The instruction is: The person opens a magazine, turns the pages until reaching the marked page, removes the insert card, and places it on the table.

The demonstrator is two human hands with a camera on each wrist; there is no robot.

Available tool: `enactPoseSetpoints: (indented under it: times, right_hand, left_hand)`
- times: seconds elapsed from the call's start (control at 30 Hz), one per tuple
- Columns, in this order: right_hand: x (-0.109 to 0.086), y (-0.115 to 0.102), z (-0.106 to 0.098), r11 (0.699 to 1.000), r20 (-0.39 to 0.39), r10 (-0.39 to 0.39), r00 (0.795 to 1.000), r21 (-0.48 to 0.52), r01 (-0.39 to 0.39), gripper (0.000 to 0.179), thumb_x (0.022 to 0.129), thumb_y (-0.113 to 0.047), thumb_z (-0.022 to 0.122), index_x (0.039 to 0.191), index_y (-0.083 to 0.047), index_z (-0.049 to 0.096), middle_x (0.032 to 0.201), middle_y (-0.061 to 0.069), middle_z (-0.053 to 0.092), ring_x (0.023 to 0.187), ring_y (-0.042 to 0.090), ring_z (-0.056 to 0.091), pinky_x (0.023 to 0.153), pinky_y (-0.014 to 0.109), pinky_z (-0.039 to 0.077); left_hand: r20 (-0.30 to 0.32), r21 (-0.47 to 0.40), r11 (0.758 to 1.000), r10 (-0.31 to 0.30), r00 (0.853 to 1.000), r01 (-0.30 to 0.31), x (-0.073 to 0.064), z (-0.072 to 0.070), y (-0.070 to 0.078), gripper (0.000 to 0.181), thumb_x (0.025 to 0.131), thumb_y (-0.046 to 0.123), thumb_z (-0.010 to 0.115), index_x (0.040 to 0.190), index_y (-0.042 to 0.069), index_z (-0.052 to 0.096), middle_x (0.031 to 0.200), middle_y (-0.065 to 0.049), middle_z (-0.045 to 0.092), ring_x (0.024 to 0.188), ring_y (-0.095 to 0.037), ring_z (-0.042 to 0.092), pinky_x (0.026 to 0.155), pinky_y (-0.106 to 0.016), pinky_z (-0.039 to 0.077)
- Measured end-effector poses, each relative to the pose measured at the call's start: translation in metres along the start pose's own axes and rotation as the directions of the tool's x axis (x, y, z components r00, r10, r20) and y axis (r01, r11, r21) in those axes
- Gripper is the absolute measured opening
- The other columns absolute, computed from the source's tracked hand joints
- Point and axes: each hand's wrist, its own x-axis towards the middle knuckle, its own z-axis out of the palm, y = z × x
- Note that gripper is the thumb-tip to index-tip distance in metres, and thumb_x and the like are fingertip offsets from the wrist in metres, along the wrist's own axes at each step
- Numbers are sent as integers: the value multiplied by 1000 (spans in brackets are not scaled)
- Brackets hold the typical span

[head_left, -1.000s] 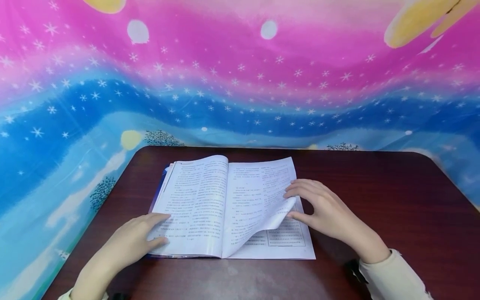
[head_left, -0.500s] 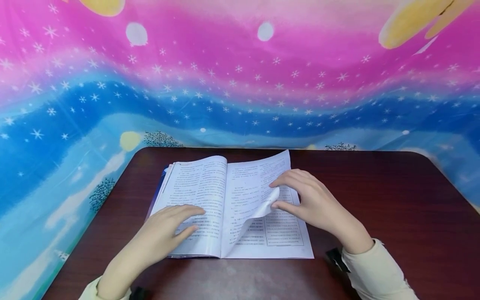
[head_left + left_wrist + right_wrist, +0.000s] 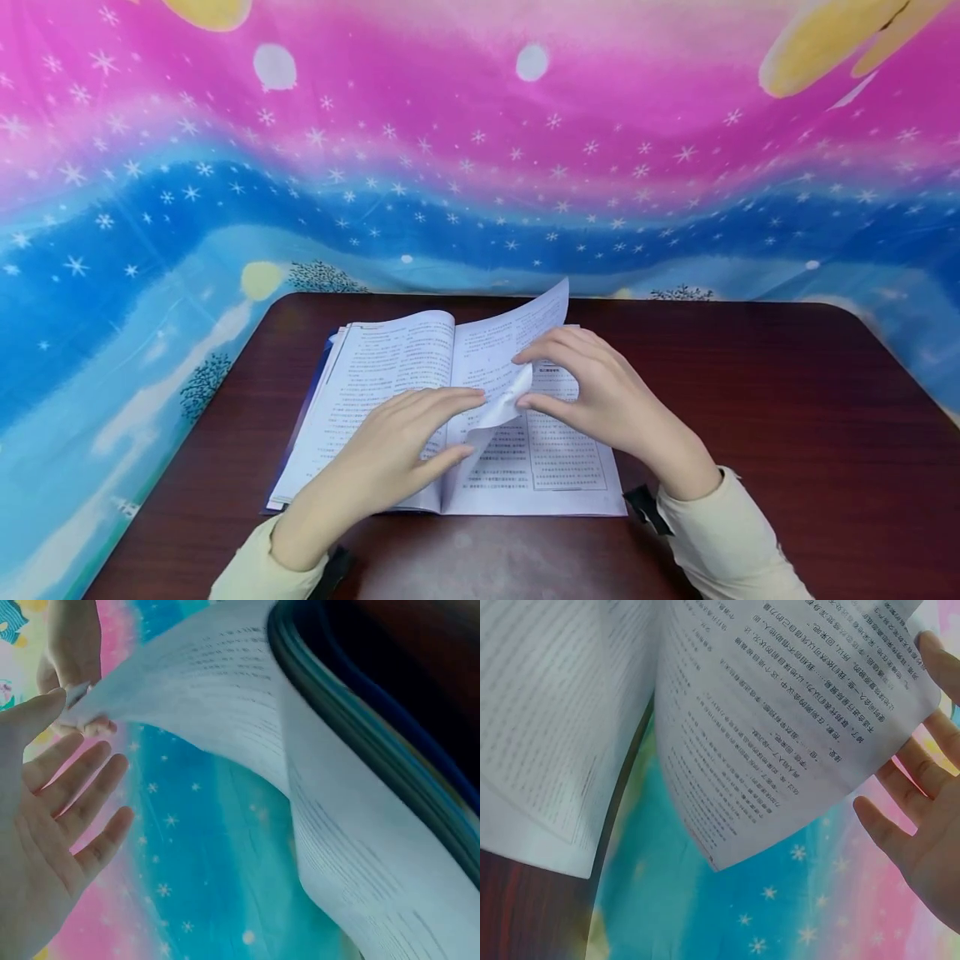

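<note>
An open magazine [image 3: 375, 358] with printed text lies on the table. My right hand [image 3: 603, 400] pinches the outer edge of a right-side page [image 3: 536, 317], which curls up and leans toward the spine. In the right wrist view the page [image 3: 780, 742] hangs from the fingers of the right hand [image 3: 937, 825]. My left hand [image 3: 397, 450] reaches over the left half, its fingers extended and fingertips right at the lifted page. Seen from the left wrist, the left hand [image 3: 60, 825] has its fingers spread, the thumb close to the page edge [image 3: 187, 682].
The magazine rests on a dark reddish-brown table [image 3: 772, 400]. Behind it hangs a pink and blue cloth [image 3: 480, 167] patterned with snowflakes. Both forearms wear pale sleeves [image 3: 727, 533], with a dark strap piece [image 3: 648, 508] by the right cuff.
My right hand has moved leftward, lifting and curling the page further toward the spine. From the left page's outer edge, my left hand has slid right to meet the raised page.
</note>
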Motion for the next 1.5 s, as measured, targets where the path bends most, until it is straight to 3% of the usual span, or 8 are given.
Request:
enactPoseSetpoints:
  times: [0.27,0.53,0.73,1.03,1.33,1.5]
  right_hand:
    - [9,-3,2,1000,-6,-18,1000,17,18,45,77,-28,87,117,-15,70,112,-5,66,105,15,56,92,38,46]
    - [12,-6,2,1000,-5,-9,1000,21,9,46,77,-29,87,117,-16,70,113,-5,66,107,15,56,92,39,46]
    - [11,-7,1,999,-6,-16,1000,32,16,46,76,-28,88,117,-16,69,115,-5,66,111,15,55,95,39,45]
    - [9,-9,-4,998,15,-40,999,45,40,49,78,-24,87,121,-14,68,122,-2,65,120,19,55,107,47,38]
    - [6,-15,-9,995,-14,-79,997,64,80,45,81,-19,83,123,-14,68,133,2,61,126,21,53,106,41,40]
    - [0,-17,-12,997,-14,-63,998,44,63,43,83,-20,81,123,-14,68,134,2,61,127,21,53,109,44,38]
  left_hand:
    - [-27,-63,998,21,999,-23,19,5,4,65,91,40,72,147,22,47,140,3,56,126,-16,55,102,-41,47]
    - [-151,3,991,130,980,-131,24,4,4,58,88,23,77,140,15,54,131,-1,63,118,-17,60,98,-38,50]
    - [-172,49,982,191,967,-185,22,2,5,57,88,20,77,140,13,56,132,-3,63,119,-18,61,98,-37,50]
    - [-145,60,982,186,972,-179,18,1,6,48,97,19,65,144,14,53,135,-2,61,118,-16,60,97,-34,50]
    - [-130,111,981,170,977,-156,10,1,0,52,93,14,69,143,13,54,138,-1,59,118,-18,60,98,-35,50]
    - [-173,126,983,152,973,-132,-3,0,-11,47,95,13,66,141,12,56,139,-2,58,118,-21,60,95,-39,52]
